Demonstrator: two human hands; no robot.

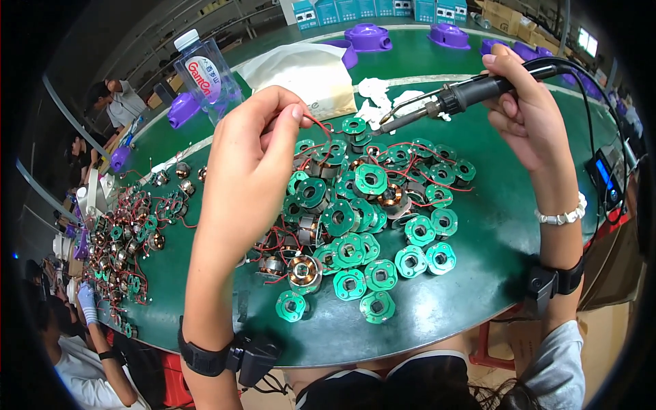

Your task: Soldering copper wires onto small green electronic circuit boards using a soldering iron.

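My left hand pinches a thin red wire between thumb and forefinger, above the left part of the pile. The wire runs toward a small green circuit board on a motor part. In my right hand is a black soldering iron with a thin metal guide along its front. Its tip points left and down, a little right of that board, apart from it as far as I can see. Below both hands lie several motor stators with copper coils, green boards and red wires.
A plastic bottle, a pale bag and crumpled white tissue stand beyond the pile. Purple housings sit farther back. Another heap of stators lies left, near a co-worker's gloved hand. A device with a blue display is at right.
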